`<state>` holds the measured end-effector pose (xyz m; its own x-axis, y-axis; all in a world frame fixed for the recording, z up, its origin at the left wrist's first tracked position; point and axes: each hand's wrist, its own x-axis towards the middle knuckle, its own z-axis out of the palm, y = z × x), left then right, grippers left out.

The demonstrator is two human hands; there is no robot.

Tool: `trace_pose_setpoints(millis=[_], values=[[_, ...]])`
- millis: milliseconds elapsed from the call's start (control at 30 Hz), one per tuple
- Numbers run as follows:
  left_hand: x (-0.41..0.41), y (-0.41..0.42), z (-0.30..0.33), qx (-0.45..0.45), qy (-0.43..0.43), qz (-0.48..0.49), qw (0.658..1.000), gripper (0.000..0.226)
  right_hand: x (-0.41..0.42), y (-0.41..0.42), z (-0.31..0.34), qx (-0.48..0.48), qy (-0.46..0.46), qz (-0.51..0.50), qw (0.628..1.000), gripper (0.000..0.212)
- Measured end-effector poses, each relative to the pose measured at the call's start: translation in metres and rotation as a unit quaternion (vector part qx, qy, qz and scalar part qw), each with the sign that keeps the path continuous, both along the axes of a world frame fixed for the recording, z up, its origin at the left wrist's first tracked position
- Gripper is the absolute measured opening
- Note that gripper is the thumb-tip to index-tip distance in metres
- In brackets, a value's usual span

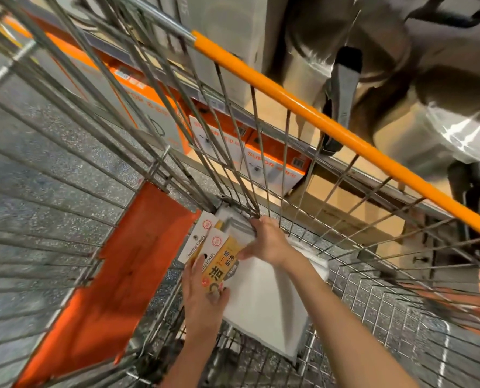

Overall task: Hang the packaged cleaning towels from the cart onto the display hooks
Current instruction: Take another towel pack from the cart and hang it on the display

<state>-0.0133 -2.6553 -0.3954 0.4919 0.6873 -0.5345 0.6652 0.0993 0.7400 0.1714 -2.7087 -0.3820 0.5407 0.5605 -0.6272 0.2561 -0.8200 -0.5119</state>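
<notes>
Both my arms reach down into the wire cart (345, 289). Packaged cleaning towels (264, 301), white cloth under yellow and white header cards, lie stacked at the cart's bottom corner. My left hand (202, 298) holds the near side of the top pack, thumb over its yellow label (222, 264). My right hand (266, 242) grips the far end of the stack, fingers curled over the packs next to the wire corner. A second white header card (196, 242) sticks out to the left. No display hooks are in view.
The cart's orange handle bar (331, 127) crosses the upper right. An orange plastic flap (115, 278) lines the cart's left side. Beyond the wires sit orange and white boxed goods (272, 166) on a low shelf, and steel pots (401, 88) at the upper right. Speckled grey floor lies below.
</notes>
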Motion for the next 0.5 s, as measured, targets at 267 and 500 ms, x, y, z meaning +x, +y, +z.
trace_pose_setpoints(millis=[267, 500], values=[[-0.002, -0.004, 0.003, 0.021, 0.005, 0.0, 1.0, 0.09, -0.006, 0.002, 0.009, 0.034, 0.033, -0.014, 0.999, 0.062], [-0.005, -0.009, -0.007, -0.005, -0.013, 0.055, 0.998, 0.096, -0.007, 0.007, 0.014, 0.008, 0.085, 0.014, 0.996, 0.085]])
